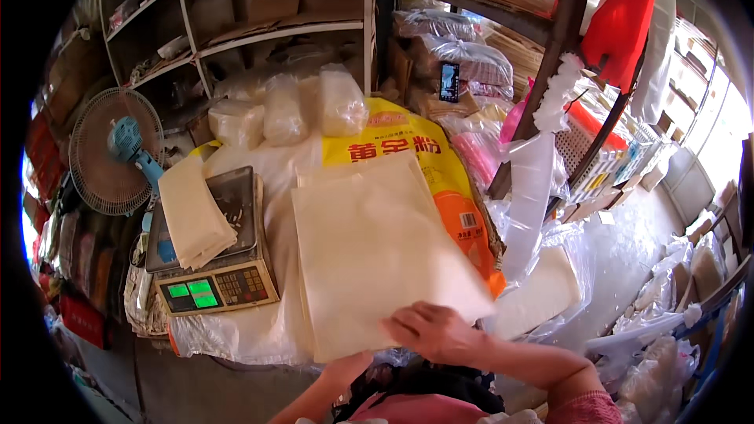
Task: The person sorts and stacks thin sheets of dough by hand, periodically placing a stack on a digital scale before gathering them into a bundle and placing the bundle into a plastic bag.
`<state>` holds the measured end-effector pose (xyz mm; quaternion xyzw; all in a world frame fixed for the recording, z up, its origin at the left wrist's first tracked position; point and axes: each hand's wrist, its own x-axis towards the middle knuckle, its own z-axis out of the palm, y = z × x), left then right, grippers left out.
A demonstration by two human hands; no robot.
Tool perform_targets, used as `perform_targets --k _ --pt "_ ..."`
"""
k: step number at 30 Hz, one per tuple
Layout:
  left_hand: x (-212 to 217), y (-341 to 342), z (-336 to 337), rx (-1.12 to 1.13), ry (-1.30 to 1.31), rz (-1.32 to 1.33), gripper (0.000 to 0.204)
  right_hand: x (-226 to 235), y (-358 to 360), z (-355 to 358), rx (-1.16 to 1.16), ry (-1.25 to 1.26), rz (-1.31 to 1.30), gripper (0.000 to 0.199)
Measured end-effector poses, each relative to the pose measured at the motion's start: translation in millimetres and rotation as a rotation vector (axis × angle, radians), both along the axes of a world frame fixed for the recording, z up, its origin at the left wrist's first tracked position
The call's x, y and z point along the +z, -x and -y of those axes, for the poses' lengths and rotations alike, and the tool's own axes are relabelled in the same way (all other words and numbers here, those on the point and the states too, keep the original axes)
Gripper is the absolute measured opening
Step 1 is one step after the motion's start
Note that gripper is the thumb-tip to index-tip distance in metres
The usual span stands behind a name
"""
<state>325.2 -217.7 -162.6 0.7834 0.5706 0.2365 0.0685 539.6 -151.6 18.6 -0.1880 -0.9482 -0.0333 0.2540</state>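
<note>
A stack of large, thin cream sheets (pixel 365 243) lies on the table in front of me, its near edge at my body. My right hand (pixel 432 334) rests at that near edge on the right, fingers bent and pressed together on the top sheet. My left hand (pixel 349 367) is at the near edge further left, with its fingers hidden beneath the sheets. To the left, a folded bundle of cream sheets (pixel 192 216) lies across the metal pan of a digital scale (pixel 216 286), whose display glows green.
A yellow and orange printed sack (pixel 463 220) lies under the sheets' far side. Clear-wrapped packs (pixel 284 110) stand behind. A fan (pixel 118 149) is at left, a phone (pixel 449 82) at the back. A metal post (pixel 542 78) rises at right, near plastic-bagged sheets (pixel 542 283).
</note>
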Motion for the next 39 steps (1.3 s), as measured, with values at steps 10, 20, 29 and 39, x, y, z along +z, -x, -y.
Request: perform_targets --k 10,20,29,39 --pt "34.8 -6.5 1.0 0.026 0.221 -0.268 0.08 -96.4 -56.3 15.5 -0.226 0.279 0.168 0.047" --pt "-19.6 32.0 -25.3 0.213 0.009 0.712 0.08 -93.6 -66.2 7.1 -0.163 0.233 0.053 0.041" --pt "50.3 82.1 -42.9 -0.091 -0.033 0.361 0.029 -109.5 -132.4 -20.9 -0.303 0.148 0.214 0.031" --pt "66.8 97.6 -24.8 0.327 0.352 0.928 0.011 -20.0 -146.0 -61.2 -0.178 0.966 -0.2 0.027"
